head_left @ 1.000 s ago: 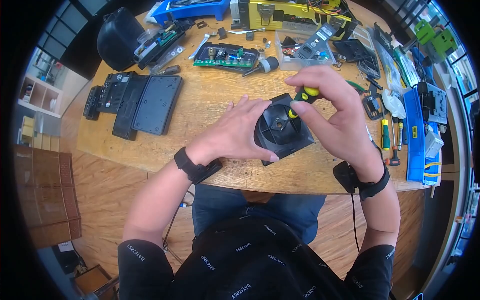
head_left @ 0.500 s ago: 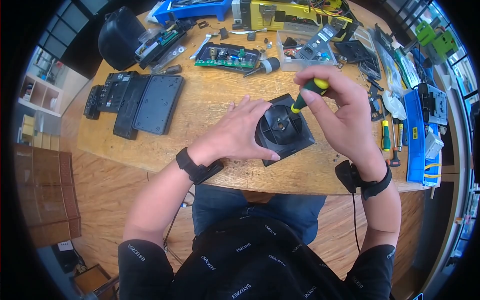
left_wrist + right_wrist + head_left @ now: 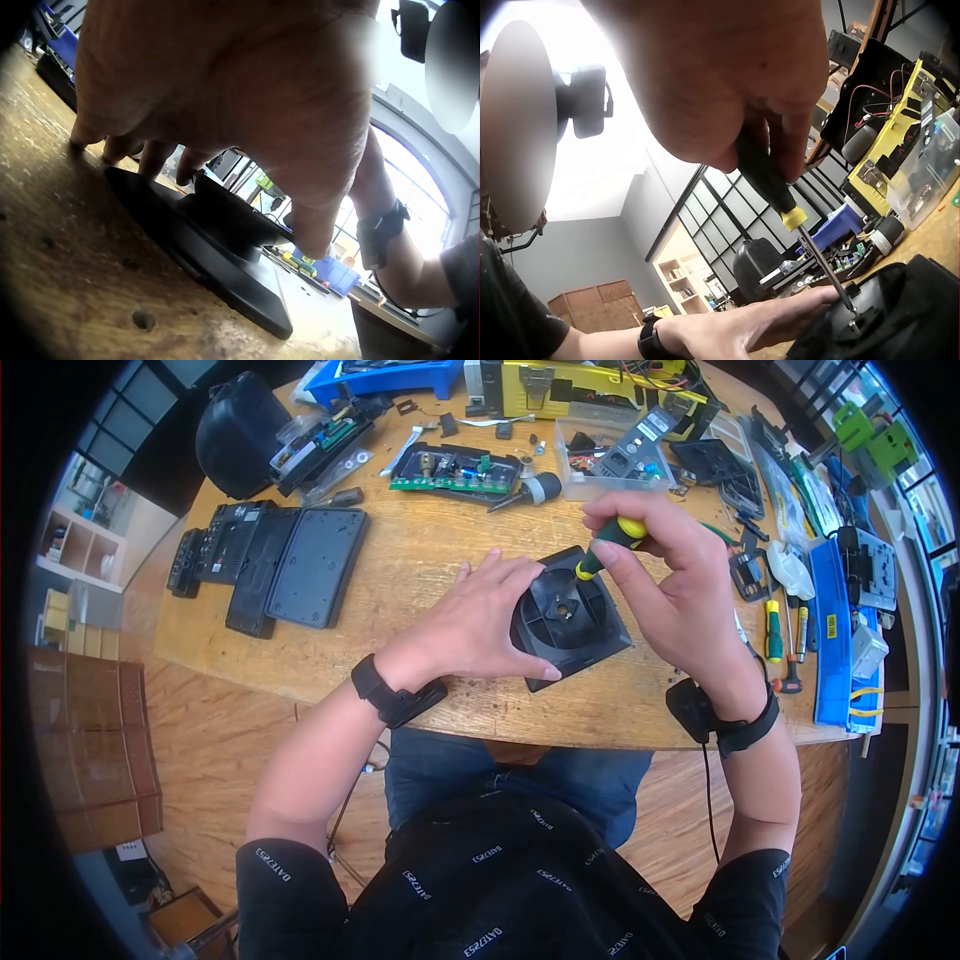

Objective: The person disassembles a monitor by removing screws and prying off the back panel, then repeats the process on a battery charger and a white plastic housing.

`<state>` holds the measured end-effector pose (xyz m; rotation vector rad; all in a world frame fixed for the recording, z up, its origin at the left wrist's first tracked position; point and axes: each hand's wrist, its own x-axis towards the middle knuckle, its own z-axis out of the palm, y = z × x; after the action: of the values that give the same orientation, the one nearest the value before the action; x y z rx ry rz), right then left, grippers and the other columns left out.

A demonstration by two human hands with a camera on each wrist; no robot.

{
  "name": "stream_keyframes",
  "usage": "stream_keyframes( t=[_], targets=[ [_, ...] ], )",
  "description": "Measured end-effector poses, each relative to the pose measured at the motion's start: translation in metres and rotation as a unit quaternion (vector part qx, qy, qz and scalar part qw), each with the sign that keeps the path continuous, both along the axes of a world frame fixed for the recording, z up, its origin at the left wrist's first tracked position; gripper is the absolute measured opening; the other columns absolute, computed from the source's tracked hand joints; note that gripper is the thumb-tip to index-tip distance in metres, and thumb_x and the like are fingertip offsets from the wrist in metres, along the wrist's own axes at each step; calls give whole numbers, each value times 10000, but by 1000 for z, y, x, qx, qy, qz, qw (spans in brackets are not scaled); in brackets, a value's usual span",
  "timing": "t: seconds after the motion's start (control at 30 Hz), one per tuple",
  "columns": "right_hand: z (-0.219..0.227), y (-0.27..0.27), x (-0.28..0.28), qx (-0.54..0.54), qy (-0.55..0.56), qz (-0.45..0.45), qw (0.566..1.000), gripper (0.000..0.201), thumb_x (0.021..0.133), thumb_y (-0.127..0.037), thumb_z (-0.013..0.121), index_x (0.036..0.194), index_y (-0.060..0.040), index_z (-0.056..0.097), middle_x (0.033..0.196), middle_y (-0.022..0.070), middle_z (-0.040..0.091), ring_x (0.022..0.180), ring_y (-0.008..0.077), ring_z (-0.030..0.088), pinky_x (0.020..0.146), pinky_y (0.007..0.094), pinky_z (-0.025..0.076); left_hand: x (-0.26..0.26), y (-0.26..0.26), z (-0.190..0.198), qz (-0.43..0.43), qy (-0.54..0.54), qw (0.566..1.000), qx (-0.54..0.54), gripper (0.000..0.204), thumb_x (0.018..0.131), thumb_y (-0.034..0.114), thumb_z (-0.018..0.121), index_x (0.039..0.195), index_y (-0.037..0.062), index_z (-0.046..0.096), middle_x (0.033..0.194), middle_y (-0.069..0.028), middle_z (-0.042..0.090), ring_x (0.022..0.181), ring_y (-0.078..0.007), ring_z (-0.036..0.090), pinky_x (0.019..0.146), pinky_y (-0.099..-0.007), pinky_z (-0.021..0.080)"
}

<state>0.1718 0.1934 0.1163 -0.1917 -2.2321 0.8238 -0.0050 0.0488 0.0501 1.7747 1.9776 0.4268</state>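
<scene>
A black, square-cornered plastic base (image 3: 598, 650) with a round recessed middle sits on the wooden bench. My left hand (image 3: 475, 615) spans it, thumb at the near edge and index finger at the far left one. In the left wrist view the base (image 3: 202, 247) shows a wide lower plate and a raised part above, fingers reaching down along its far side. My right hand (image 3: 680, 585) grips a green-and-yellow screwdriver (image 3: 622, 536) by its handle. Seen from the right wrist, the slanted shaft of the screwdriver (image 3: 825, 261) runs down to the middle of the base (image 3: 900, 315).
Black device housings (image 3: 318, 568) lie at the left. At the back are a circuit board (image 3: 455, 475), a clear parts box (image 3: 610, 480) and a yellow case (image 3: 570, 390). Further hand tools (image 3: 772, 630) lie at the right by a blue bin (image 3: 828, 640).
The right hand and screwdriver shift slightly right, then back left, and the handle's tilt changes in the fingers. The left hand and base stay almost still.
</scene>
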Motion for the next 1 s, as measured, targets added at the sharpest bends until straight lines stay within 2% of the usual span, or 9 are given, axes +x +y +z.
stream_keyframes(
  t=[0.13, 0.43, 0.5, 0.7, 0.9, 1.0],
  targets=[
    [-3, 2, -1, 14, 2, -4, 1000, 268, 909, 12, 744, 1175, -7, 710, 1066, 128, 750, 945, 255, 742, 802, 334, 598, -1, 0, -2, 0, -2, 1000, 2, 1213, 680, 546, 957, 1589, -5, 373, 1614, -270, 420, 1556, -512, 290, 1268, -623, 259],
    [-11, 8, -6, -125, 28, -53, 990, 279, 939, -10, 747, 1215, -36, 710, 1109, 85, 764, 910, 164, 734, 768, 313, 627, -1, 0, -2, 2, 1, 1000, 3, 1207, 675, 545, 960, 1585, 3, 381, 1616, -262, 423, 1561, -510, 279, 1260, -645, 261],
    [-6, 7, -4, -125, -18, -94, 988, 292, 932, -19, 760, 1219, -37, 712, 1098, 78, 770, 875, 142, 721, 732, 298, 629, -1, 0, -2, 3, -1, 1000, 3, 1204, 676, 544, 960, 1585, 6, 383, 1616, -262, 422, 1562, -510, 278, 1260, -647, 259],
    [-5, 3, -7, -88, -8, -123, 988, 286, 911, -55, 797, 1189, -50, 731, 1068, 70, 782, 788, 148, 697, 702, 291, 624, -1, -1, -3, 3, -4, 1000, 5, 1193, 680, 541, 959, 1582, 9, 387, 1615, -264, 423, 1562, -512, 276, 1259, -650, 258],
    [-11, 12, -4, -65, -18, -172, 983, 265, 892, -91, 827, 1145, -59, 750, 1043, 89, 790, 779, 161, 707, 664, 294, 616, -1, -1, -3, 5, -5, 1000, 7, 1193, 680, 537, 961, 1581, 8, 387, 1610, -268, 427, 1558, -516, 283, 1257, -650, 261],
    [-16, 9, -5, -79, -12, -146, 986, 267, 886, -94, 834, 1139, -60, 753, 1052, 91, 791, 773, 167, 712, 650, 294, 615, -1, -1, -3, 4, -7, 1000, 8, 1189, 680, 537, 961, 1579, 5, 391, 1608, -271, 429, 1555, -517, 288, 1255, -652, 262]
  ],
)
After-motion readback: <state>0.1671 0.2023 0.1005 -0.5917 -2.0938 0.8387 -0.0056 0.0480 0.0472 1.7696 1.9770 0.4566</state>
